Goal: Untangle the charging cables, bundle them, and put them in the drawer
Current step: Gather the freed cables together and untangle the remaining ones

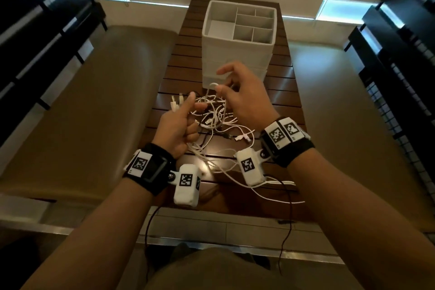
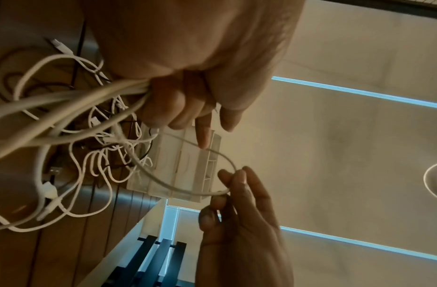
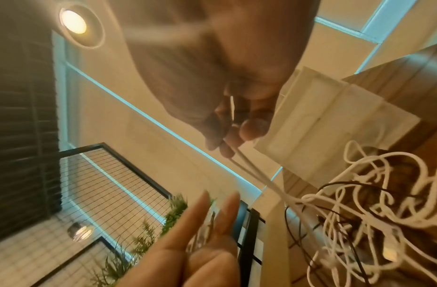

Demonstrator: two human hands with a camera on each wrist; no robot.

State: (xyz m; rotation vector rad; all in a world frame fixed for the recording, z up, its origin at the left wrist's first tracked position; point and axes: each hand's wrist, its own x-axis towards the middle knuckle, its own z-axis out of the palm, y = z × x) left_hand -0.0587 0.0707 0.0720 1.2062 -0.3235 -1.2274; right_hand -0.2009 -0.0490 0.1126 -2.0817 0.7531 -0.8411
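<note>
A tangle of white charging cables (image 1: 219, 122) with a thin black one among them lies on the slatted wooden table (image 1: 284, 92). My left hand (image 1: 186, 113) grips a bunch of white cables (image 2: 129, 91) in its curled fingers, with thumb and forefinger stretched out; several plug ends stick up behind it. My right hand (image 1: 223, 87) pinches one white cable loop (image 1: 211, 86) between thumb and fingers and holds it above the tangle. The loop (image 2: 222, 157) runs from the right hand's fingertips (image 2: 227, 186) back into the pile. A white drawer unit (image 1: 235, 61) stands just behind both hands.
The drawer unit's top is an open divided tray (image 1: 266, 10). Loose cables trail over the table's near edge (image 1: 277, 183). A tan cushioned bench (image 1: 94, 106) lies to the left, dark shelving (image 1: 400, 59) to the right.
</note>
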